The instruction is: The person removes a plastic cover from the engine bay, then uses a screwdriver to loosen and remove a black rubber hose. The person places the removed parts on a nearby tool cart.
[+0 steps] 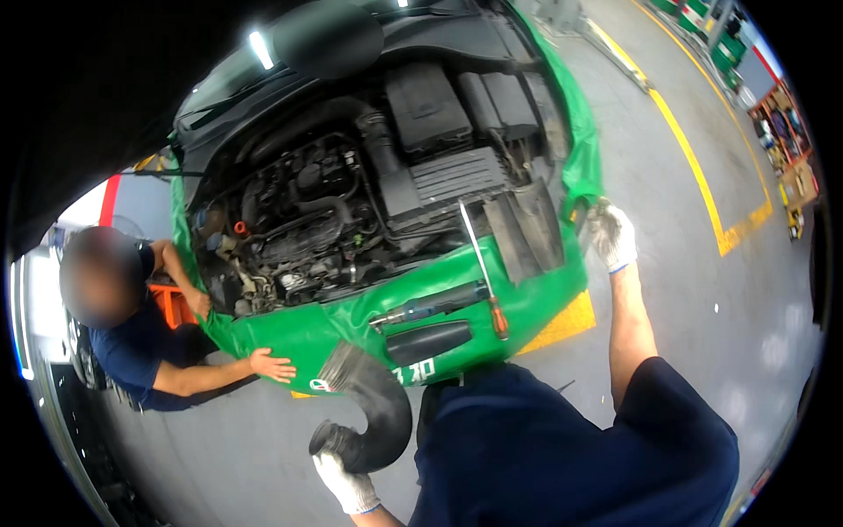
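Note:
My left hand, in a white knit glove, grips the lower end of a curved black air intake duct. The duct's flattened, ribbed end points up against the front of the green fender cover. On the right, my right hand, gloved too, has its fingers curled at the side edge of that cover; its fingertips are partly hidden. Between my hands, a power ratchet, a black oblong piece and a long screwdriver with an orange-and-black handle lie on the cover.
The car's engine bay is exposed, and a black trim panel rests at its front right. At the left, a co-worker leans in with one hand on the cover. Shelving stands at the far right beyond yellow floor lines.

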`<action>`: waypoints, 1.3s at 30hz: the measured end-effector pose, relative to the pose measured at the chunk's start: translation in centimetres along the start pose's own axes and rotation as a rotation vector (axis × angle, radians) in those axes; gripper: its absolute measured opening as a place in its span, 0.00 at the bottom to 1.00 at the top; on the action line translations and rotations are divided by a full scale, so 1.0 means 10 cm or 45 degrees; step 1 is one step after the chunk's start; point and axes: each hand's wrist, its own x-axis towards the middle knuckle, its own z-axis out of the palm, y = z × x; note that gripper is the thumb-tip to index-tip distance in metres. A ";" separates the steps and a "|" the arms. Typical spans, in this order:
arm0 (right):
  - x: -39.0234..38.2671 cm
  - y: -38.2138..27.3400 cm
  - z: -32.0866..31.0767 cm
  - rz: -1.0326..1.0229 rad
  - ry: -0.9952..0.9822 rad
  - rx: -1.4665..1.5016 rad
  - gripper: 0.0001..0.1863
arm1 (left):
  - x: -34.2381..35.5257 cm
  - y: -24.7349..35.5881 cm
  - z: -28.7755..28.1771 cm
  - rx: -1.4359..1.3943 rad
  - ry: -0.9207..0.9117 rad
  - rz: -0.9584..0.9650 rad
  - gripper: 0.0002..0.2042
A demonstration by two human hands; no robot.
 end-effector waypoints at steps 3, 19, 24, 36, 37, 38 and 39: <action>-0.02 -0.10 -0.08 -0.049 0.250 -0.026 0.17 | 0.04 0.00 -0.13 0.030 0.031 -0.052 0.26; 0.45 0.50 -0.23 0.059 -0.123 -2.460 0.50 | -0.26 0.27 -0.49 0.793 0.404 0.020 0.18; 0.34 0.71 -0.33 -0.200 0.134 -2.662 0.41 | -0.59 -0.34 -1.31 0.097 0.732 -0.038 0.17; -0.98 1.56 0.52 -0.356 0.145 -1.815 0.33 | -2.18 -1.48 -3.60 -0.941 1.471 0.078 0.19; -1.18 1.75 0.76 -0.314 0.019 -1.817 0.33 | -2.22 -1.47 -3.75 -1.033 1.417 0.105 0.20; -1.45 2.05 1.06 -0.294 -0.081 -1.745 0.33 | -2.23 -1.39 -3.86 -1.043 1.389 0.152 0.20; -1.77 2.34 1.35 -0.274 -0.175 -1.674 0.33 | -2.21 -1.28 -3.99 -1.050 1.360 0.194 0.21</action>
